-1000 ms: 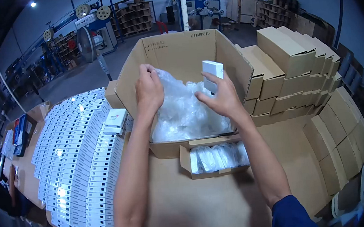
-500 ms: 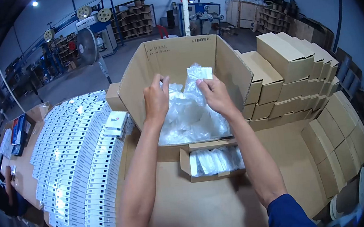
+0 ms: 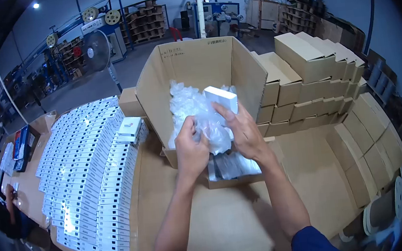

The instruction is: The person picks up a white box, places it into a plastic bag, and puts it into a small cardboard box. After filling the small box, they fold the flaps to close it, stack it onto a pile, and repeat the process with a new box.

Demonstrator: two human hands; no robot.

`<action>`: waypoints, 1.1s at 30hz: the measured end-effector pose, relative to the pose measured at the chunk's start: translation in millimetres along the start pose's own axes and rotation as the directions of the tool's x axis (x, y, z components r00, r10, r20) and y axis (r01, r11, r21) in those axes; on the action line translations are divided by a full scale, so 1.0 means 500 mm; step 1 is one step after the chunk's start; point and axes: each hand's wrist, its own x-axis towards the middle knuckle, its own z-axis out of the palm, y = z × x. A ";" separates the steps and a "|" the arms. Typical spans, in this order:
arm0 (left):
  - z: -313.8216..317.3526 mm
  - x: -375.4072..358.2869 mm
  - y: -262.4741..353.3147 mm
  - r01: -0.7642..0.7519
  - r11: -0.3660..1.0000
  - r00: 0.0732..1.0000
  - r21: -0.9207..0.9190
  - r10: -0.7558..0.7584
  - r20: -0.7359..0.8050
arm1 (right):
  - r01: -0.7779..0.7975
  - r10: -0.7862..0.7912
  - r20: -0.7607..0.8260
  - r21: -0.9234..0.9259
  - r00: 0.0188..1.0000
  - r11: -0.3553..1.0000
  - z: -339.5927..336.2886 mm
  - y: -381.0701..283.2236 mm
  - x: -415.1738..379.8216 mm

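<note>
My right hand grips a small white box, thumb on its near face, just above the front of a large open carton. My left hand is closed on a clear plastic bag, which hangs bunched between both hands below the white box. Behind them, a heap of loose clear plastic bags fills part of the large carton. Right below my hands sits a small open carton with a row of plastic-wrapped items, partly covered by the bag and my right hand.
Long rows of stacked white boxes cover the left side, with a white packet lying on top. Brown cartons are piled at the right, and more line the right edge. A person sits at the far left.
Both hands have come down and nearer, together in front of the large carton. The white box now shows upright out of the right hand, and the left hand has closed on the bag.
</note>
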 end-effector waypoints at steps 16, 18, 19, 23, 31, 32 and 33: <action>-0.040 -0.505 0.129 0.413 0.905 0.904 -0.099 -0.421 -0.070 | -0.485 0.582 -0.129 0.426 0.803 0.764 0.069 -0.136 -0.462; -0.039 -0.524 0.137 0.428 0.892 0.888 -0.143 -0.444 -0.115 | -0.499 0.549 -0.037 0.371 0.835 0.783 0.061 -0.162 -0.484; -0.036 -0.525 0.145 0.428 0.885 0.879 -0.186 -0.455 -0.143 | -0.514 0.542 0.008 0.329 0.841 0.792 0.058 -0.167 -0.501; -0.042 -0.517 0.143 0.314 0.878 0.865 -0.362 -0.422 -0.272 | -0.554 0.545 0.107 0.238 0.832 0.798 0.040 -0.180 -0.559; -0.118 -0.531 0.183 -0.155 0.924 0.947 0.349 0.240 -0.215 | -0.539 0.539 0.057 0.177 0.841 0.823 0.029 -0.209 -0.583; -0.129 -0.535 0.191 -0.230 0.807 0.934 0.544 0.339 -0.108 | -0.531 0.530 0.055 0.181 0.846 0.828 0.028 -0.210 -0.583; -0.128 -0.525 0.208 -0.280 0.764 0.939 0.581 0.343 0.001 | -0.521 0.524 0.045 0.194 0.851 0.831 0.028 -0.209 -0.582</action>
